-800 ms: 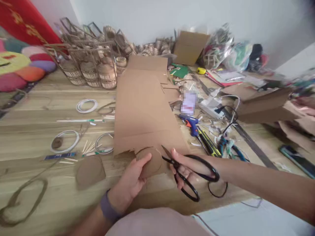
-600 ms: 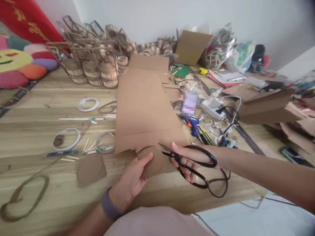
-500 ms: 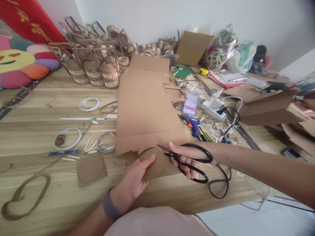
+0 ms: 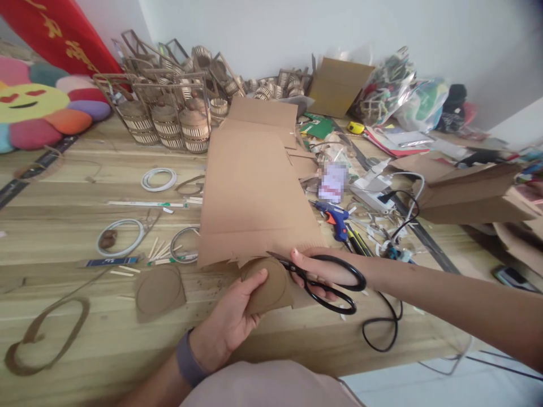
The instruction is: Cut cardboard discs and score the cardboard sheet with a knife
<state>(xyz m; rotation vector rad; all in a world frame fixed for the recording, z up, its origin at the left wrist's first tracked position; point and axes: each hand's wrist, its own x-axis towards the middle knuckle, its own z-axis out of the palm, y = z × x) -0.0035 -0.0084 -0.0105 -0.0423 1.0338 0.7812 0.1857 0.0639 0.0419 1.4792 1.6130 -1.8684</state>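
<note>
My left hand (image 4: pixel 233 316) pinches a small cardboard piece (image 4: pixel 269 288) with a circle drawn on it, thumb on top. My right hand (image 4: pixel 316 274) grips black-handled scissors (image 4: pixel 333 282), whose blades point left over the upper edge of that piece. Just beyond lies a large brown cardboard sheet (image 4: pixel 254 186), its near edge ragged beside the blades. Left of my left hand, a second cardboard square (image 4: pixel 159 292) with a drawn circle rests on the wooden table (image 4: pixel 123 350).
Wire coils (image 4: pixel 121 237) and thin sticks (image 4: pixel 159 251) lie at left. A blue glue gun (image 4: pixel 335 217), a power strip (image 4: pixel 373 195) and a black cable (image 4: pixel 384 333) are on the right. Small woven baskets (image 4: pixel 195 127) stand at the back, near a cardboard box (image 4: pixel 339 85).
The scissor handles have moved closer together around my right hand. The view has shifted slightly, so the table items appear a little further right. My left hand keeps its hold.
</note>
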